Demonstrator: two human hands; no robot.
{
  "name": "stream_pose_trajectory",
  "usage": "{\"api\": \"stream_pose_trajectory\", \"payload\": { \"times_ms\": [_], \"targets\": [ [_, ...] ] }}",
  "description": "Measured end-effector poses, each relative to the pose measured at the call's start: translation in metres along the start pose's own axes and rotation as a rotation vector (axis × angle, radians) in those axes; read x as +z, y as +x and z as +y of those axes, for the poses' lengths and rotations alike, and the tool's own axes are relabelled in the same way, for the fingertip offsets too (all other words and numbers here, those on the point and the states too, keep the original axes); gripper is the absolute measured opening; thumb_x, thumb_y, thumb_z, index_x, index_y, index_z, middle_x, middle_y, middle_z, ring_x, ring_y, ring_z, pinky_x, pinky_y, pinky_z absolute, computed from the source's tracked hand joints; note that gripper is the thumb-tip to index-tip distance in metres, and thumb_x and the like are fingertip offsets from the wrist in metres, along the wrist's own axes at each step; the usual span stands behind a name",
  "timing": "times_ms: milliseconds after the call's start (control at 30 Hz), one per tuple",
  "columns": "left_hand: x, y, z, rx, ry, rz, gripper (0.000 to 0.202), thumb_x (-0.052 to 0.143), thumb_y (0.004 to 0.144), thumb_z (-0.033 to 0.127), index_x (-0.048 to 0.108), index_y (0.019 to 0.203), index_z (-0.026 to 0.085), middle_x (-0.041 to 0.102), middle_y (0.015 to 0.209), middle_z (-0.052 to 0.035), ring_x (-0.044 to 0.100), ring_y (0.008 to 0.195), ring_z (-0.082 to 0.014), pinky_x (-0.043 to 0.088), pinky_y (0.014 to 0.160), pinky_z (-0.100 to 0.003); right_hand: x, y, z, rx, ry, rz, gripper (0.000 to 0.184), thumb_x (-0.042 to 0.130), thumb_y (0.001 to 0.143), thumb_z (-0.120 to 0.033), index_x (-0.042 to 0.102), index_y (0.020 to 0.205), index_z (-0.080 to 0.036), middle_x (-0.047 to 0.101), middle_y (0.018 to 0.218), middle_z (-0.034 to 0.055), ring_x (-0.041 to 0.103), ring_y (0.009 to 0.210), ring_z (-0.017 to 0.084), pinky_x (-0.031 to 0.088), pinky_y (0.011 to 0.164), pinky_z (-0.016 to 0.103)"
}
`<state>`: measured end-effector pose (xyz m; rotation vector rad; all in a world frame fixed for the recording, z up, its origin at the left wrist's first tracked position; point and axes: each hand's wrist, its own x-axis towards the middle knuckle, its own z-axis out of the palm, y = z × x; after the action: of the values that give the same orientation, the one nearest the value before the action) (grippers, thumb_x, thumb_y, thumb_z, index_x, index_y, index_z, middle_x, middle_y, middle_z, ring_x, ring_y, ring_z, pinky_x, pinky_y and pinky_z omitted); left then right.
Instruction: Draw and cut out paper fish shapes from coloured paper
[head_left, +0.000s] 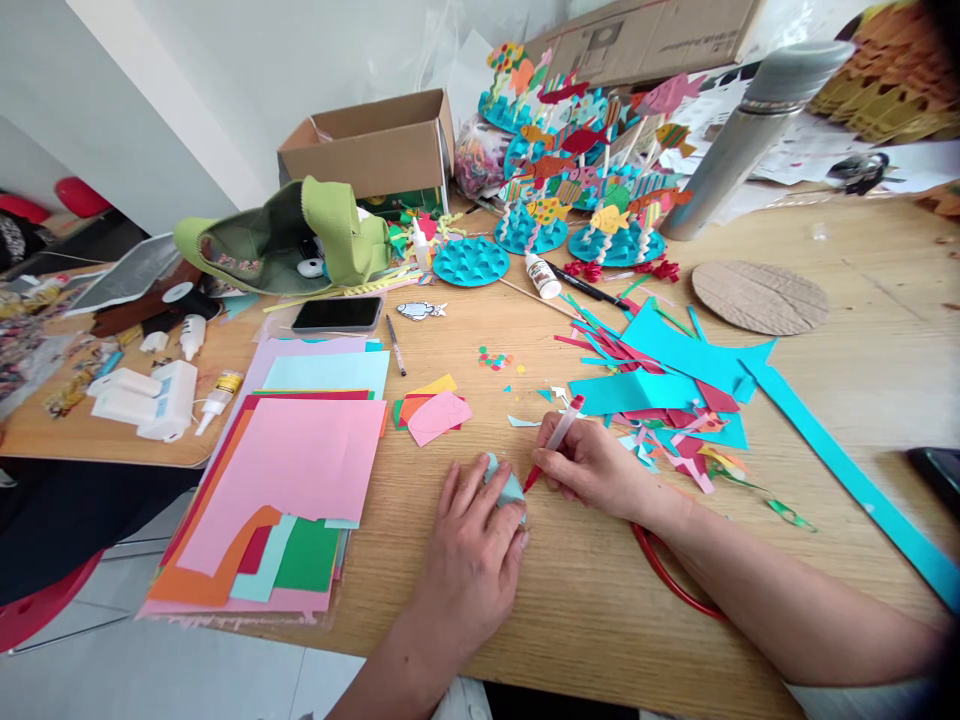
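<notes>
My left hand (pixel 480 540) lies flat on the table, fingers spread, pressing down a small light-blue paper cutout (pixel 510 487). Most of the cutout is covered by the fingers, so its full outline is hidden. In my right hand (pixel 589 462) is a red marker (pixel 559 430), gripped like a pen with its tip down at the cutout's right edge. Beyond my left hand rests a small stack of coloured paper pieces, topped by a pink fish-shaped piece (pixel 439 417). Tiny coloured dots (pixel 495 358) are scattered farther back.
Coloured paper sheets (pixel 300 450) are piled at left, near a phone (pixel 337 314). Turquoise and red scraps (pixel 637 390) spread at right, beside a cardboard oval (pixel 759 297). Behind stand paper-fish models (pixel 532 232), a grey flask (pixel 750 140), a green bag (pixel 262 240) and a box (pixel 367 145).
</notes>
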<state>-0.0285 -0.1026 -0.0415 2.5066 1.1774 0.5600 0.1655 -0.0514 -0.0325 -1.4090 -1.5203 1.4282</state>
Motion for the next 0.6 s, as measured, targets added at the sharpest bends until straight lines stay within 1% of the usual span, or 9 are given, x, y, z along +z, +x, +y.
{"api": "stream_pose_trajectory", "payload": {
  "times_ms": [167, 333, 400, 500, 600],
  "targets": [
    [0.0003, 0.0, -0.0011, 0.003, 0.004, -0.002, 0.017, 0.048, 0.089, 0.016, 0.059, 0.102, 0.019, 0.051, 0.138, -0.0068, 0.034, 0.137, -0.0271, 0.029, 0.111, -0.057, 0.0014, 0.0002, 0.0009, -0.006, 0.047, 0.046, 0.013, 0.051, 0.077, -0.022, 0.041, 0.068, -0.023, 0.046, 0.042, -0.0092, 0.043, 0.034, 0.008, 0.029, 0.035, 0.02],
    [0.0002, 0.0005, -0.0011, 0.004, 0.008, -0.005, 0.018, 0.047, 0.089, 0.016, 0.059, 0.102, 0.019, 0.052, 0.138, -0.0071, 0.034, 0.137, -0.0271, 0.029, 0.111, -0.057, 0.0028, -0.0023, 0.0022, -0.111, -0.033, 0.189, 0.014, 0.051, 0.075, -0.023, 0.043, 0.064, -0.023, 0.042, 0.048, -0.0078, 0.039, 0.039, 0.008, 0.03, 0.039, 0.022],
    [-0.0001, 0.0004, -0.0004, 0.001, 0.007, -0.003, 0.019, 0.047, 0.09, 0.016, 0.059, 0.104, 0.019, 0.052, 0.138, -0.0069, 0.034, 0.137, -0.0268, 0.029, 0.111, -0.057, 0.0028, -0.0033, 0.0018, -0.143, -0.069, 0.223, 0.014, 0.051, 0.074, -0.023, 0.044, 0.062, -0.023, 0.042, 0.051, -0.0066, 0.039, 0.042, 0.009, 0.031, 0.041, 0.023],
    [-0.0011, 0.0007, 0.0007, -0.005, 0.006, -0.009, 0.023, 0.047, 0.09, 0.016, 0.06, 0.109, 0.02, 0.052, 0.138, -0.0071, 0.035, 0.136, -0.0265, 0.029, 0.111, -0.056, 0.0019, -0.004, 0.0003, -0.147, -0.094, 0.228, 0.015, 0.05, 0.074, -0.023, 0.044, 0.061, -0.022, 0.043, 0.053, -0.0053, 0.04, 0.044, 0.01, 0.031, 0.043, 0.024],
    [-0.0035, 0.0021, 0.0014, 0.0, 0.004, -0.017, 0.027, 0.05, 0.088, 0.018, 0.06, 0.113, 0.021, 0.052, 0.137, -0.008, 0.039, 0.133, -0.0272, 0.031, 0.11, -0.056, 0.0007, -0.0038, 0.0002, -0.139, -0.117, 0.228, 0.014, 0.05, 0.074, -0.023, 0.045, 0.061, -0.022, 0.043, 0.053, -0.0046, 0.04, 0.046, 0.01, 0.031, 0.044, 0.024]
  ]
}}
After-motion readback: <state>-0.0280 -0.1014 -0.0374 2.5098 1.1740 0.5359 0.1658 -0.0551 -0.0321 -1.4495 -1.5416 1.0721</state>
